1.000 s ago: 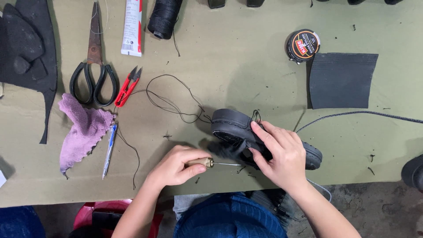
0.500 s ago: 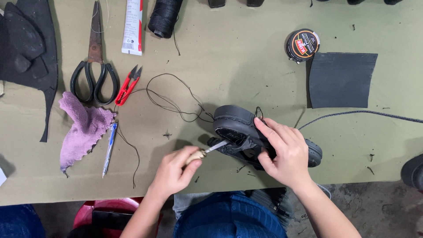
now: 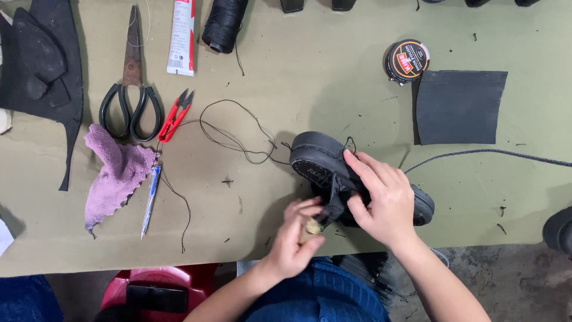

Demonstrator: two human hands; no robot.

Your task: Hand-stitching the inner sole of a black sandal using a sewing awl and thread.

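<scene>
A small black shoe (image 3: 325, 162) lies on its side near the table's front edge, sole toward the left. My right hand (image 3: 381, 200) grips its upper from the right. My left hand (image 3: 298, 235) holds a tool with a brass-coloured handle (image 3: 311, 228) pressed against the shoe's lower side; its tip is hidden by the shoe. A black thread (image 3: 232, 134) runs in loops from the shoe's toe toward the left.
On the olive table (image 3: 298, 83): large scissors (image 3: 131, 89), red thread snips (image 3: 176, 114), a purple cloth (image 3: 116, 173), a pen (image 3: 151, 197), a white tube (image 3: 182, 36), a black thread spool (image 3: 223, 24), a polish tin (image 3: 407, 59), a black rubber sheet (image 3: 459, 107), black leather pieces (image 3: 42, 65). A red stool (image 3: 158, 289) is below.
My left hand has moved right and up with the tool, from beside the shoe to against it. My right hand has turned the shoe slightly and closed further over its upper.
</scene>
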